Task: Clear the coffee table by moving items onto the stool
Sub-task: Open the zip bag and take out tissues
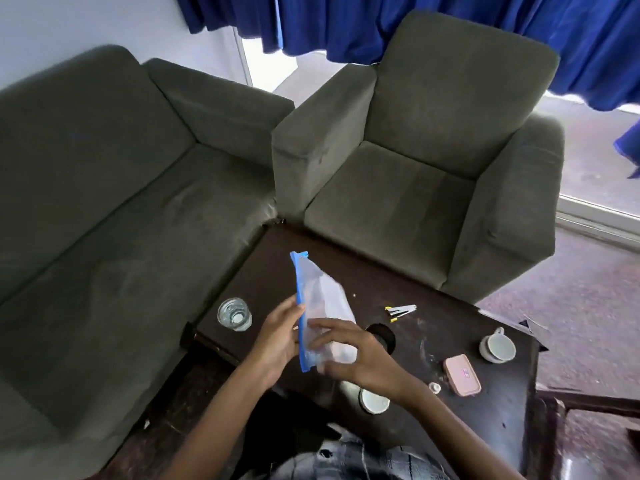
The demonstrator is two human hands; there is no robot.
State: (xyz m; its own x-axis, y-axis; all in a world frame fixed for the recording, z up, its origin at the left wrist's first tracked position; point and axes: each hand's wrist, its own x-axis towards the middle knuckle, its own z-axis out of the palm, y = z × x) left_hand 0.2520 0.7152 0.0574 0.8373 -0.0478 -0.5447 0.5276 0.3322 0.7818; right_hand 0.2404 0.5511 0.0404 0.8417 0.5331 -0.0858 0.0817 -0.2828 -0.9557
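Both hands hold a clear plastic zip bag (323, 306) with a blue seal strip, lifted above the dark coffee table (433, 344). My left hand (277, 341) grips its blue edge; my right hand (360, 358) clasps its lower side. On the table stand a glass of water (234, 314), a white cup (497, 347), a pink case (462, 375), small yellow-tipped pieces (400, 310), a white round lid (374, 400), a tiny white cap (434, 387) and a dark round object (382, 332) partly hidden by my right hand. No stool is clearly in view.
A grey-green sofa (104, 202) runs along the left and a matching armchair (415, 168) stands behind the table. Blue curtains (450, 26) hang at the back. Carpeted floor (588, 306) lies to the right, with a dark wooden frame (588, 403) at the lower right.
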